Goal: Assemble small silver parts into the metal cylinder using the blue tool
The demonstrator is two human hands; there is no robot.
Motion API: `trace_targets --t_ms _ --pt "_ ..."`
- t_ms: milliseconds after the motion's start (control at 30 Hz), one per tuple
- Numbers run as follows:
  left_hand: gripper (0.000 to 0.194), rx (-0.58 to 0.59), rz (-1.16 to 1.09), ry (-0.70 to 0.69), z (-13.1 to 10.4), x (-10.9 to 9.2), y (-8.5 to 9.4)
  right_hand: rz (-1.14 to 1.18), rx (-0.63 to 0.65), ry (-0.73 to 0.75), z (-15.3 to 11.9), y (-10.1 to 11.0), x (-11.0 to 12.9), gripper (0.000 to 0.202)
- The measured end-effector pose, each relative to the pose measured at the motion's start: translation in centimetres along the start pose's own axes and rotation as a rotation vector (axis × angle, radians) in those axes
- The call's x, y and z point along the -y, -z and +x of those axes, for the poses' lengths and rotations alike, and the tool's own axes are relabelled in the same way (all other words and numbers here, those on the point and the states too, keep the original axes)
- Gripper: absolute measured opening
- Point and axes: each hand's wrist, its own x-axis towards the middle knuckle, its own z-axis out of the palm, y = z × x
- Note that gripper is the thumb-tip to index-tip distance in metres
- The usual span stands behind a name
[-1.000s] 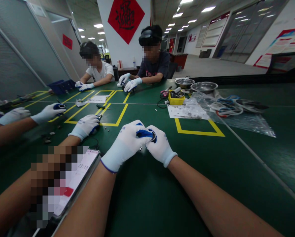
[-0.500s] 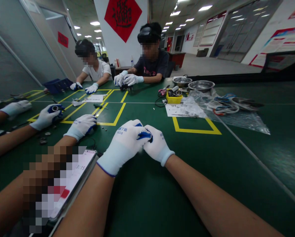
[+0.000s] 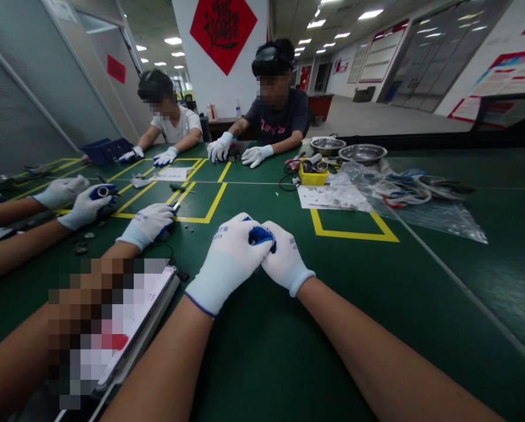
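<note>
My left hand (image 3: pixel 238 249), in a white glove with a blue palm, is closed, its thumb and fingers curled together. Against its fingertips rests my right hand (image 3: pixel 284 255), gloved the same way and also closed. Whatever they pinch between them is hidden by the gloves; I cannot make it out. Both hands are held over the green table (image 3: pixel 253 346), toward its near side. Several tiny metal parts (image 3: pixel 189 228) lie on the table left of my left hand.
A phone (image 3: pixel 134 328) lies left of my forearm. Co-workers' gloved hands (image 3: pixel 150 224) work at left and across the table. At right are a yellow bin (image 3: pixel 312 176), a paper sheet (image 3: pixel 332 198), a plastic bag (image 3: pixel 438 217) and metal bowls (image 3: pixel 362 153). A screwdriver (image 3: pixel 178 187) lies ahead.
My hands stay together, shifting slightly right in the picture as the view moves. Across the table, a co-worker's two hands have parted from the dark object between them.
</note>
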Motion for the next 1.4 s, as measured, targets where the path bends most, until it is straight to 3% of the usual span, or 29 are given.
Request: trace_targets --t_ms 167,433,1067,1200,1267,1333,1400 --pt "0.012 -0.057 -0.100 0.143 0.1 -0.2 -0.1 -0.003 0.000 0.005 0.0 0.0 0.1 0.006" --pt "0.019 -0.006 -0.370 0.286 0.7 0.5 -0.6 -0.040 0.008 0.037 0.0 0.0 0.0 0.009" --pt "0.019 0.012 -0.426 0.283 0.9 0.8 -0.8 -0.027 0.050 0.022 0.0 0.2 0.1 0.009" --pt "0.015 0.035 -0.558 0.289 1.0 1.6 -1.0 0.000 0.016 0.019 0.0 0.1 0.0 0.006" --pt "0.008 -0.016 -0.598 0.326 1.2 2.2 -1.1 0.012 -0.009 0.003 0.1 0.0 -0.2 0.004" --pt "0.026 -0.119 -0.493 0.349 1.3 2.6 -1.0 0.009 -0.055 -0.021 0.1 -0.1 -0.4 0.003" --pt "0.035 -0.162 -0.241 0.330 1.3 2.9 -0.7 0.000 -0.131 -0.053 0.2 -0.2 -0.6 0.006"
